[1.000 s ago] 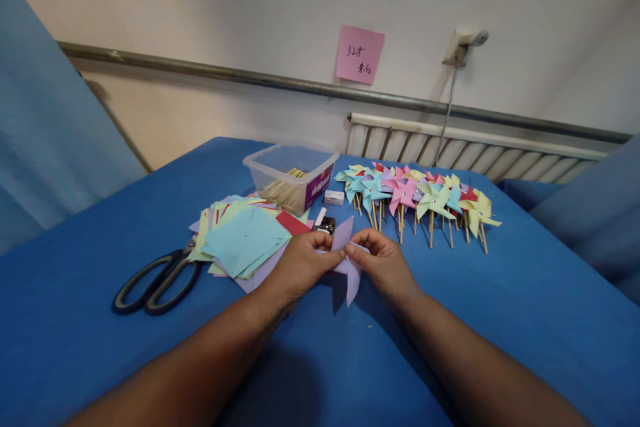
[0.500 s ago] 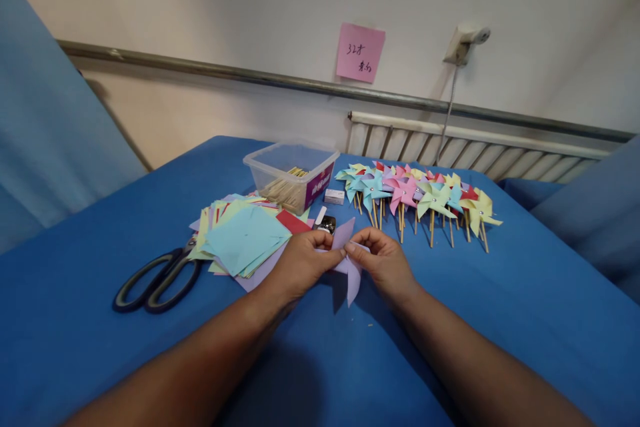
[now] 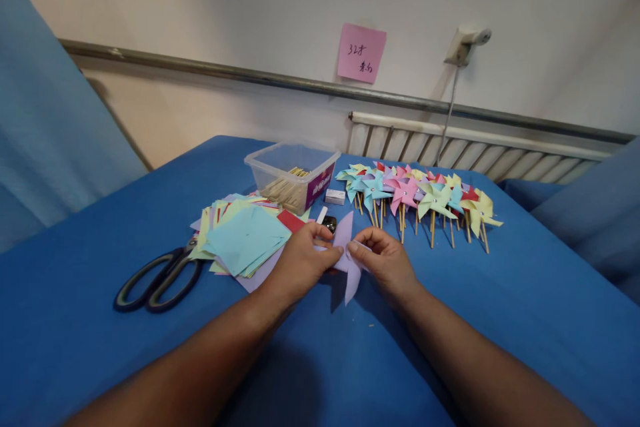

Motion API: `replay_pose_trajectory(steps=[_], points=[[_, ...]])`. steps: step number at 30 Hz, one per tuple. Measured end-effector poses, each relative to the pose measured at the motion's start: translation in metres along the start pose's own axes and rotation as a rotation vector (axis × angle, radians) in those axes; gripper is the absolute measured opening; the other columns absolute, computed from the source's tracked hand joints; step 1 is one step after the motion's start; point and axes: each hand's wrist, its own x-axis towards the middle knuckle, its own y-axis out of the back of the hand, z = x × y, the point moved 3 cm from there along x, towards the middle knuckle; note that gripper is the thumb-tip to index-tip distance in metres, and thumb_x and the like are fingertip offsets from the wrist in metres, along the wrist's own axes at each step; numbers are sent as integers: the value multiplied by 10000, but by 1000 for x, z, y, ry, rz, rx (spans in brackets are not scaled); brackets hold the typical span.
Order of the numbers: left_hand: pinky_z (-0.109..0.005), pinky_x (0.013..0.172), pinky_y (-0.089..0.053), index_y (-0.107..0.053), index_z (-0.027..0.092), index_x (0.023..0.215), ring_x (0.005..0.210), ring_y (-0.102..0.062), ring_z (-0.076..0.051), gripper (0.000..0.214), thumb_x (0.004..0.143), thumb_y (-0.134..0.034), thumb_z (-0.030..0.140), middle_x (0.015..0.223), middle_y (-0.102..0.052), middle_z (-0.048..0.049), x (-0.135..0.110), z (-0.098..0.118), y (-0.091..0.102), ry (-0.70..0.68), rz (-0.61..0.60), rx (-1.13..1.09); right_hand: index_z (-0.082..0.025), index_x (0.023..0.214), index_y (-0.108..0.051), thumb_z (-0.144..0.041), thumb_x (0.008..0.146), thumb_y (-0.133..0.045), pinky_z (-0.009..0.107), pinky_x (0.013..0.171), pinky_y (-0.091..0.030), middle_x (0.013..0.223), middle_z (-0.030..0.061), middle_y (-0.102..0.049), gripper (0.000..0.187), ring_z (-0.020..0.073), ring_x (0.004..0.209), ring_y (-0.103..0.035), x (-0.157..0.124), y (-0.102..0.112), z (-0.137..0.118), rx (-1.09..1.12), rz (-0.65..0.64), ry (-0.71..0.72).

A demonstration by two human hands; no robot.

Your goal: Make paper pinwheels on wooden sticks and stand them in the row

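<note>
A purple paper pinwheel (image 3: 353, 280) is held between both hands above the blue cloth, its blades folded in toward the middle. My left hand (image 3: 313, 253) pinches its left side between thumb and fingers. From the right, my right hand (image 3: 383, 253) presses thumb and forefinger together near its centre. Part of the paper is hidden behind the fingers. Just behind my left hand lies a small dark shiny item (image 3: 329, 223) with a white strip (image 3: 322, 215) beside it; what it is I cannot make out.
Left of my hands are a stack of coloured paper (image 3: 245, 237) and black-handled scissors (image 3: 160, 280). Behind stand a clear plastic box (image 3: 273, 170) of wooden sticks and a small white box (image 3: 335, 197). Several finished pinwheels (image 3: 404, 193) on sticks lie at the back right.
My left thumb has drawn back slightly from the pinwheel's centre, so more of the middle shows. The pinwheel has turned a little; both hands still grip it.
</note>
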Motion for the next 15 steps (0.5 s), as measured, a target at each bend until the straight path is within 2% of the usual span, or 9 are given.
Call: replay_pose_trajectory(steps=[3,5,9,15], points=[[-238,517,-402,-526,175,711,539,-526,-117,237,611,-696,307,634,-569,23,-1,4,1,-72,-14,73,-178,697,-594,-338,680,-742,223,528,-350,603,-43,-554,219,85,540,-455,-1,0,-1,-30,17,19],[-235,533,-399,-581,167,720,554,-520,-115,194,630,-679,308,643,-587,14,-3,7,1,-91,-48,94,-179,695,-595,-337,680,-740,226,538,-358,609,-39,-559,215,90,550,-464,0,0,-1,-41,28,29],[-228,500,-369,-649,165,730,515,-482,-108,171,641,-666,310,610,-602,7,-5,11,2,-68,-68,156,-181,698,-601,-329,681,-737,231,566,-379,636,-30,-573,202,98,579,-483,0,1,-2,-49,56,50],[-230,498,-371,-650,156,703,518,-499,-117,201,620,-674,338,601,-609,1,-2,9,1,-60,-59,175,-181,699,-602,-345,676,-740,235,579,-395,657,-24,-584,216,106,599,-501,-2,-1,-1,-59,58,61]])
